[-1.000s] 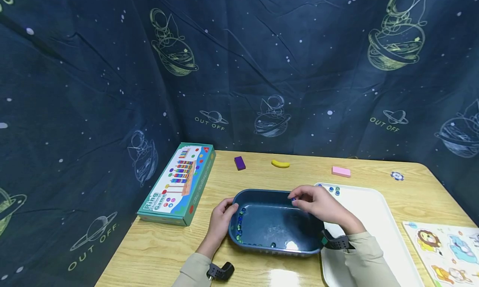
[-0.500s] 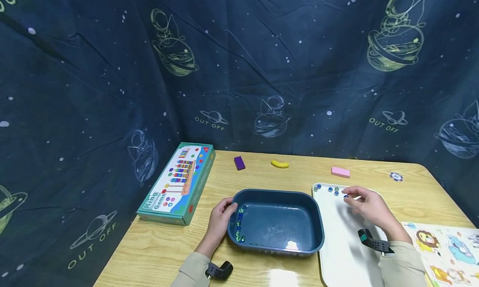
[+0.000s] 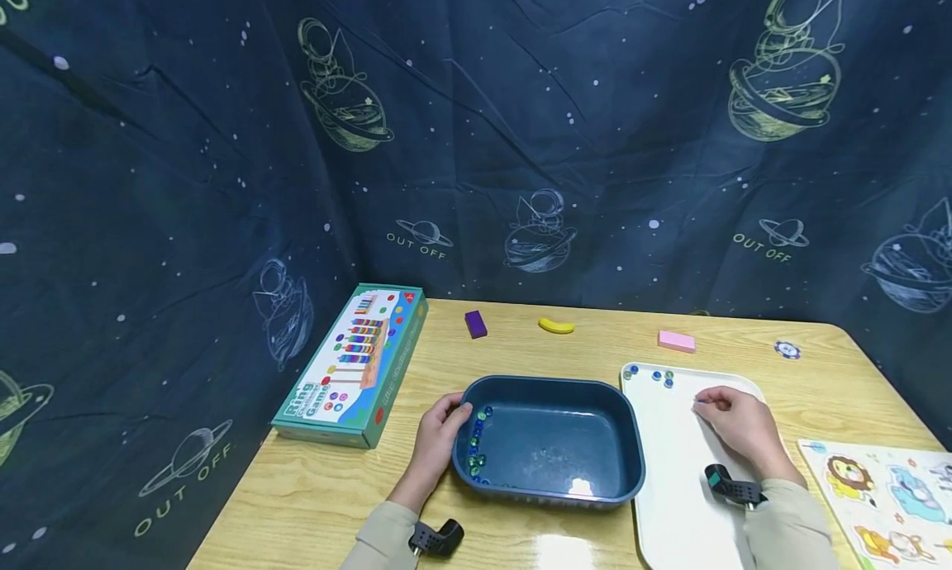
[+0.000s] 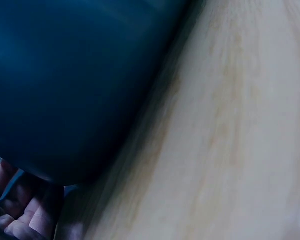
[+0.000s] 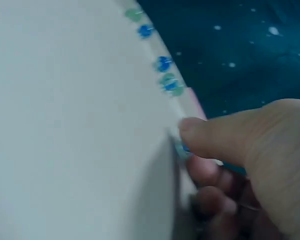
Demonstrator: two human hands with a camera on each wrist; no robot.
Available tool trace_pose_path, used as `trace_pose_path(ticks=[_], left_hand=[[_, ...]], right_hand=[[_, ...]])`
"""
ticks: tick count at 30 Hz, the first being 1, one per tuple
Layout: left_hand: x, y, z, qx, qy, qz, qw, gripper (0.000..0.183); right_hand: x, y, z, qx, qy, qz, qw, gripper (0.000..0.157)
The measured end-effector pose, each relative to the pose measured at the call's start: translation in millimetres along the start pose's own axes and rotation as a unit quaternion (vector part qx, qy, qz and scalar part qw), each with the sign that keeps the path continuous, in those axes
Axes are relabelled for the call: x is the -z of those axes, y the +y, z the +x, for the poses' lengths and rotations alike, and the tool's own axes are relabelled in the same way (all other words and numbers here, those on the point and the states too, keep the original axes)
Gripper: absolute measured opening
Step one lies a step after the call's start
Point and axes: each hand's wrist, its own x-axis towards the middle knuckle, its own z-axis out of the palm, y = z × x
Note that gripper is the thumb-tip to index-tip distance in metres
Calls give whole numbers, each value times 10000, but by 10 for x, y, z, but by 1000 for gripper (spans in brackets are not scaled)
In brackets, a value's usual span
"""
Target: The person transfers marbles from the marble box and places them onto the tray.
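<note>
My left hand [image 3: 431, 444] grips the left rim of a dark blue basin [image 3: 550, 502], thumb on the rim and fingers against the outside. Several blue and green marbles [image 3: 474, 446] lie along the basin's left end. Above the white tray [image 3: 673, 504], to the right, my right hand [image 3: 744, 425] pinches a blue marble [image 5: 182, 149] between thumb and fingers. In the right wrist view the thumb partly covers it. Several other marbles [image 5: 163, 63] sit along the tray's far edge. The left wrist view shows the basin's outer wall [image 4: 75, 90] and curled fingers [image 4: 40, 215].
A boxed ring game [image 3: 353, 363] lies on the left. Along the back are a purple block [image 3: 476, 324], a toy banana [image 3: 556, 326], a pink block [image 3: 677, 341] and a poker chip [image 3: 787, 350]. An animal picture board [image 3: 885, 500] lies right of the tray.
My right hand has carried the marble from above the basin rightward to the tray, then lowered slightly. Marbles in the basin have rolled together at its left end. My left hand stays put.
</note>
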Motion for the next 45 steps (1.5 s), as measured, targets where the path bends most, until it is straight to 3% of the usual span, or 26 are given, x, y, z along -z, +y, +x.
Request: trace_pose_path(ticks=[4,8,14,17,19,21,25,30,33,36,38,45], left_hand=[[8,122,-41,10,-94,-105,9999,26],[10,231,-87,-46,-128,-141,9998,26],[2,94,-35,1,-32,-114,9999,26],[-15,26,-6,-51,11,-38,10000,26],[-24,13,3,-90,34,-28,9999,26],[-27,11,10,-68,56,-6,10000,25],[-15,-1,14,-20,79,11,10000,24],[-4,-12,7,21,64,9,10000,23],[-6,-9,6,23,62,-19,10000,23],[-7,-14,10,38,55,-32,10000,25],[-6,-18,12,69,25,-52,10000,27],[-8,-18,19,40,168,248,9995,33]], right_hand=[[-58,1,32,157,421,-218,9988,17],[-58,-23,36,47,519,-187,9985,20],[92,-192,4,164,402,126,9990,29],[143,-384,-14,372,321,536,9974,35],[151,-576,-39,561,-4,941,9940,39],[116,-799,-68,848,-408,1301,9870,39],[-51,-1307,-118,1602,-1351,1685,9632,30],[-374,-1856,-185,2629,-2211,1372,9291,20],[-571,-2084,-218,3012,-2712,1168,9067,19],[-788,-2207,-219,3206,-3022,1014,8920,22],[-929,-2241,-216,3268,-3107,953,8875,21],[-1250,-2233,-232,3002,-3694,1216,8710,19]])
